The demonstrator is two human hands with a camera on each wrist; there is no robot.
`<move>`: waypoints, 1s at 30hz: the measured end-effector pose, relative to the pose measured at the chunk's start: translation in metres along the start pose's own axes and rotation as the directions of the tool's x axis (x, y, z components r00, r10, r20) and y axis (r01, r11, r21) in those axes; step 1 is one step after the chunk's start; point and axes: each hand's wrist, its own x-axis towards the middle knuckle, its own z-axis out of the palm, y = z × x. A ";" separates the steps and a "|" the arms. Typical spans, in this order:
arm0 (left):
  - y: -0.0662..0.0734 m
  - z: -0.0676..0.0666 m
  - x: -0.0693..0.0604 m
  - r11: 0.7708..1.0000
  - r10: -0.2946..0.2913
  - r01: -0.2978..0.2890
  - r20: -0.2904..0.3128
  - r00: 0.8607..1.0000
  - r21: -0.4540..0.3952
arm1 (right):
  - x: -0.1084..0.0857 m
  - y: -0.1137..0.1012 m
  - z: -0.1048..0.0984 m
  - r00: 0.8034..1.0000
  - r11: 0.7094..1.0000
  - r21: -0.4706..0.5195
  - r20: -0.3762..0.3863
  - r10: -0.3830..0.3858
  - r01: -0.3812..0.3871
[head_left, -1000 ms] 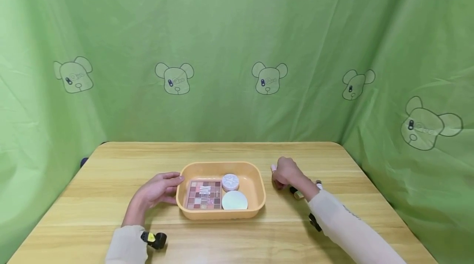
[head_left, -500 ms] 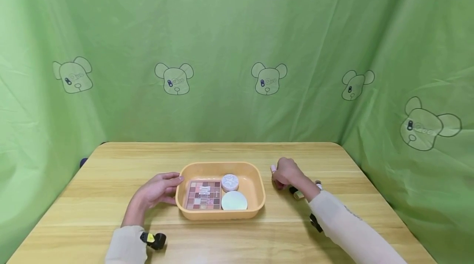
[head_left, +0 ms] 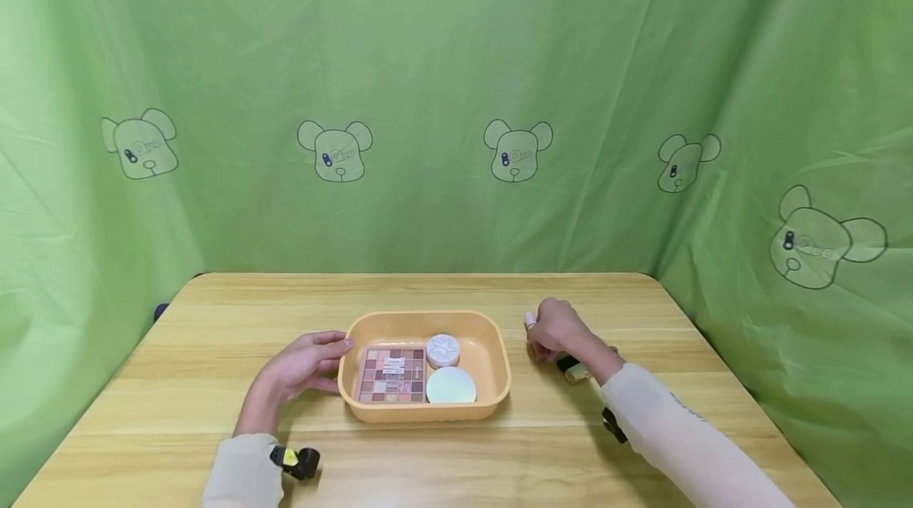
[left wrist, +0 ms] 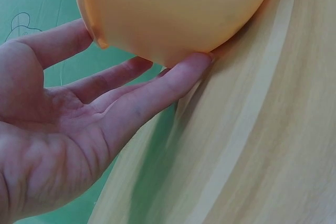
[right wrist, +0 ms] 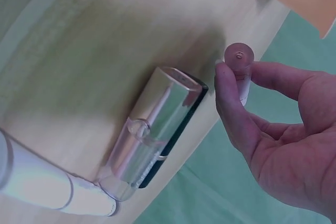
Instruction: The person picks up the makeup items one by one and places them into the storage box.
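Observation:
My left hand rests against the left side of an orange plastic basin. In the left wrist view its fairly straight fingers touch the basin's rim and lower wall. Inside the basin lie an eyeshadow palette, a small round white case with a star pattern and a pale round compact. Right of the basin, my right hand pinches a slim pale pink cosmetic tube. The right wrist view shows the tube's round end between thumb and fingers.
Close by the right hand lie a shiny gold-and-black rectangular cosmetic tube and a white cylinder. The wooden table carries everything. Green curtains with bear drawings hang at its back and sides.
My right hand has shifted slightly away and to the right, carrying the pink tube with it. The left hand and basin have stayed in place.

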 end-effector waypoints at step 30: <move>0.000 -0.001 -0.001 1.000 0.001 -0.001 0.005 1.000 0.003 | -0.018 -0.023 -0.022 0.998 0.998 0.014 0.015 -0.063 0.063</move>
